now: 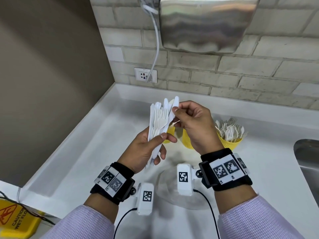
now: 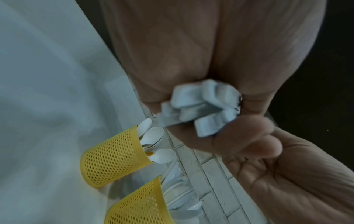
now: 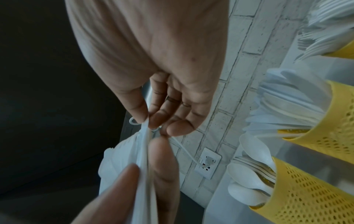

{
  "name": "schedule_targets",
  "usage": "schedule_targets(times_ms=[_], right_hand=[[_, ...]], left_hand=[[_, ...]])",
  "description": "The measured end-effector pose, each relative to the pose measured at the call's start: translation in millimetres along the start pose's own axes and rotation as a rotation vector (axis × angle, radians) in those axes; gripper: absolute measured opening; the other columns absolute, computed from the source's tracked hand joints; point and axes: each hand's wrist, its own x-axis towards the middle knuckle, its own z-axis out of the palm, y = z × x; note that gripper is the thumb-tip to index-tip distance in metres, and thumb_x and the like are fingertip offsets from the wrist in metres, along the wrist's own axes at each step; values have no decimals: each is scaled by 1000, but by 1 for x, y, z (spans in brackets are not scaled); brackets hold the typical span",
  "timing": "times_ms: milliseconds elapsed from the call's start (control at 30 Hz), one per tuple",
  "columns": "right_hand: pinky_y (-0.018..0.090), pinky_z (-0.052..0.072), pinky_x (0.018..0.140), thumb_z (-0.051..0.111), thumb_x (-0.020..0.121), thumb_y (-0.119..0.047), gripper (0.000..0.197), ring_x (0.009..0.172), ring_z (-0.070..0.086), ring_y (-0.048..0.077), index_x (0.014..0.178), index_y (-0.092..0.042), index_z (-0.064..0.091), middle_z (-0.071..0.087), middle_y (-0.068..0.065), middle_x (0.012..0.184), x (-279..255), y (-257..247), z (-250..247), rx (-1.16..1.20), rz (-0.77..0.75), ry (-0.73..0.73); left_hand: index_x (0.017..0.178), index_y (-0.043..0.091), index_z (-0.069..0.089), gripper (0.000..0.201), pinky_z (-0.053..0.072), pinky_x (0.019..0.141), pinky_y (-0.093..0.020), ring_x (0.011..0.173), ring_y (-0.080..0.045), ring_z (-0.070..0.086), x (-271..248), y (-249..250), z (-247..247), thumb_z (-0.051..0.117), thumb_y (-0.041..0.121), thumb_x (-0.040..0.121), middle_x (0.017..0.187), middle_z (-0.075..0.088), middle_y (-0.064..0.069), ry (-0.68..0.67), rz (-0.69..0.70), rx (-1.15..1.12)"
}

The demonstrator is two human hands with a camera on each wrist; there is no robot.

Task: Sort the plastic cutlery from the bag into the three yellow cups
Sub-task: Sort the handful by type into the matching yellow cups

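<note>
White knife, pinched by the right hand, should slide clear while the left hand clamped the bundle firmly.

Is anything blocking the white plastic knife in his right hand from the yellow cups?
Nothing visible. The right hand pinches the white plastic knife above the yellow mesh cups, which stand open-topped just below and right.

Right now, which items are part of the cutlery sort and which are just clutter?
Job:
- cutlery bundle in left hand
- knife pinched by right hand
- fork cup
- spoon cup

Clutter:
- wet-floor sign
- wall socket
- sink
</note>
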Motion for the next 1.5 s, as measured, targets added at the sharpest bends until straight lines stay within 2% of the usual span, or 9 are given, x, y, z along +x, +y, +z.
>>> schedule_targets(times_ms=[133, 267, 400, 500, 633, 800, 967, 1267, 1500], right_hand=[[29, 53, 57, 66, 96, -3, 8, 61, 61, 20, 89, -7, 67, 66, 11, 75, 3, 1, 2, 52, -3, 65], [35, 56, 61, 55, 101, -4, 7, 64, 65, 24, 95, -5, 57, 65, 12, 78, 7, -2, 1, 224, 41, 177], [44, 61, 67, 43, 106, -10, 4, 69, 70, 37, 110, -10, 45, 66, 18, 80, 12, -12, -6, 529, 83, 330], [34, 53, 55, 41, 105, -12, 6, 54, 60, 27, 110, -15, 41, 58, 12, 74, 16, -13, -13, 487, -3, 448], [28, 30, 50, 52, 99, -15, 6, 49, 37, 16, 103, -19, 54, 48, 1, 64, 14, -7, -3, 269, -20, 234], [26, 33, 47, 62, 99, -14, 22, 47, 37, 19, 77, -15, 66, 46, 12, 63, 2, -3, 12, 47, 31, -10], [14, 41, 49, 60, 100, -6, 22, 44, 53, 3, 78, -9, 65, 65, 4, 65, -1, -2, 12, -34, -46, -52], [35, 36, 53, 62, 93, -16, 23, 50, 40, 22, 80, 2, 56, 48, 15, 64, 3, 5, 18, 7, -51, 158], [35, 39, 58, 63, 97, -22, 26, 54, 43, 21, 81, -2, 59, 47, 6, 58, 2, 9, 14, -104, -65, 35]], left_hand=[[116, 3, 58, 21, 37, 42, -23, 44, -13, 46, 0, -1, -2, 50, 20, 106, 71, 67, 2, 18, -23, -38], [127, 27, 66, 26, 35, 45, -23, 52, -16, 39, 1, -5, -6, 58, 26, 102, 89, 59, -4, 12, 16, -73], [132, 30, 65, 30, 28, 45, -20, 50, -14, 32, 2, -6, -9, 53, 22, 106, 86, 54, -3, 32, 15, -67], [131, 31, 66, 31, 24, 44, -20, 50, -13, 26, 2, -4, -9, 51, 21, 106, 80, 50, -1, 23, 6, -92], [133, 26, 63, 30, 24, 44, -20, 51, -14, 25, 4, -1, -6, 51, 21, 106, 80, 53, -2, 6, -3, -77], [135, 13, 58, 36, 28, 44, -20, 49, -15, 31, 5, 0, -4, 59, 26, 102, 86, 62, -5, 27, -3, -60], [124, 10, 58, 22, 30, 45, -20, 48, -16, 35, 4, 1, -5, 54, 20, 106, 91, 67, -8, 44, -3, -45], [125, 13, 60, 22, 32, 43, -21, 47, -18, 39, 5, 5, -3, 49, 21, 107, 97, 72, -12, 70, 24, -13], [123, 16, 62, 21, 31, 44, -21, 47, -17, 38, 4, 5, -3, 50, 23, 107, 95, 72, -12, 83, 21, -25]])
